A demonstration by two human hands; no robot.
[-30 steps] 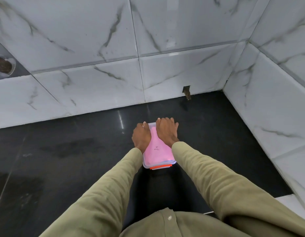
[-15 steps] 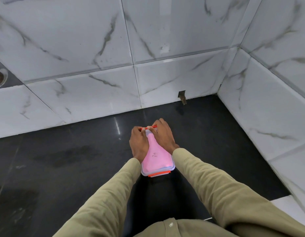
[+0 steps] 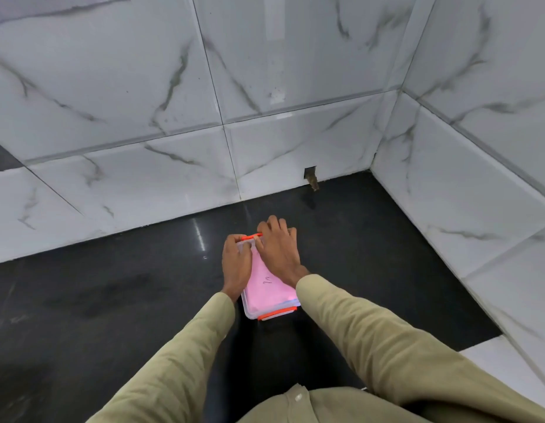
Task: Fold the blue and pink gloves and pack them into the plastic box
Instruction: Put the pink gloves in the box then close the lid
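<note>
A small clear plastic box (image 3: 249,311) with orange clips lies on the black counter, its lid on. The folded pink glove (image 3: 269,290) shows through the lid; a thin blue edge shows at the near right corner. My left hand (image 3: 236,264) rests on the box's left side, fingertips at the far orange clip (image 3: 251,237). My right hand (image 3: 278,250) lies over the far right of the lid, its fingers curled over the same far clip. The near orange clip (image 3: 275,314) sits flat against the box.
The black counter (image 3: 112,300) ends in white marble-tiled walls behind and to the right, meeting in a corner (image 3: 372,166). A small notch with a brown stub (image 3: 312,178) sits in the back wall at counter level. My olive sleeves fill the foreground.
Both hands slid from flat on the lid toward the box's far end. Their fingers now curl over the far orange clip, which came into sight.
</note>
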